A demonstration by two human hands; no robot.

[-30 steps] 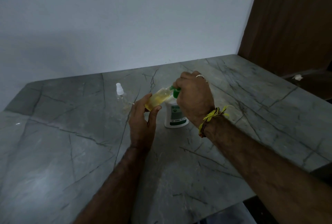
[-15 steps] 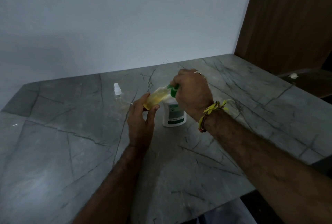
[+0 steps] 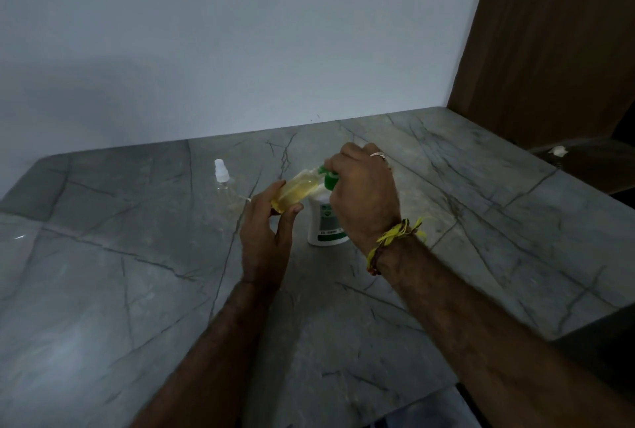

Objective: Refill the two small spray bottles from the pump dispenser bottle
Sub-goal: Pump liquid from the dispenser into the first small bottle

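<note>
Two bare hands meet over the middle of the table, each closed on part of the work. One, the left hand (image 3: 266,233), pinches a small spray bottle (image 3: 294,190) between thumb and fingers near its base; this bottle is tilted, its open neck pointing up and to the right, and it is mostly full of pale yellow liquid. Its neck sits right at the green pump head (image 3: 330,179) of the pump dispenser bottle (image 3: 324,221). The right hand (image 3: 364,194) is curled over that pump head from above, fingers pressed together on it, so most of the head and the nozzle tip are hidden; whether liquid is flowing cannot be told. A ring (image 3: 378,155) shows on one finger of this hand, and a yellow thread band (image 3: 395,237) wraps the wrist. The dispenser stands upright on the table, white with a green label, just right of the left hand and partly behind the right one. Farther left and a little beyond, well apart from the hands, the second spray bottle (image 3: 222,177) stands upright with its white sprayer cap on; its clear body looks empty. The grey veined table (image 3: 137,290) runs to a pale wall (image 3: 240,50) on the far side, and a brown wooden panel (image 3: 556,43) rises at the far right.
</note>
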